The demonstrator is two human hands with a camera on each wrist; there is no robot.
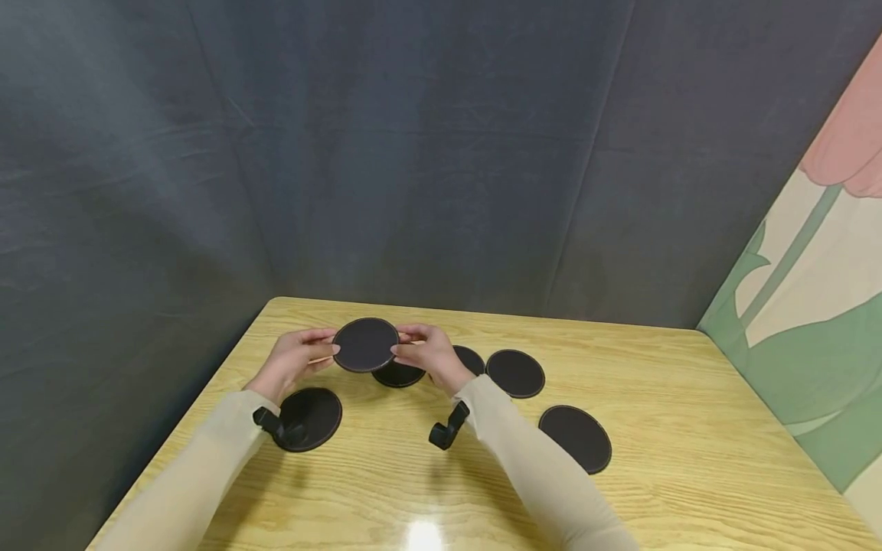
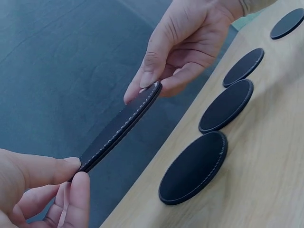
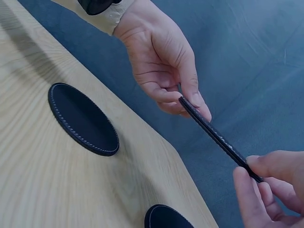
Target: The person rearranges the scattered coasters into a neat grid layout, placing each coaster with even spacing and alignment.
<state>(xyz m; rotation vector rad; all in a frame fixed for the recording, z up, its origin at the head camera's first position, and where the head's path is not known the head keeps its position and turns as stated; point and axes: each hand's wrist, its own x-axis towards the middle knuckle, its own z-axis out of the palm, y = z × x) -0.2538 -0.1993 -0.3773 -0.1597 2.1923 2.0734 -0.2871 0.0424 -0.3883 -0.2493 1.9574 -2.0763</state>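
A round black coaster (image 1: 366, 345) with pale edge stitching is held up above the table, tilted. My left hand (image 1: 292, 360) pinches its left rim between thumb and fingers. On the opposite rim, my right hand (image 1: 432, 356) pinches it the same way. Seen side-on in the left wrist view, the held coaster (image 2: 118, 126) shows a layered edge. Below it in the head view, another black coaster (image 1: 400, 375) lies partly hidden. One more coaster (image 1: 311, 418) rests near my left wrist, and my right hand partly covers a coaster (image 1: 471, 358) behind it.
Two further black coasters lie on the wooden table (image 1: 689, 413): one right of my right hand (image 1: 515, 373), the other beside my right forearm (image 1: 577, 438). A dark curtain (image 1: 427, 153) hangs behind the table. Floral fabric (image 1: 813, 321) hangs at the right.
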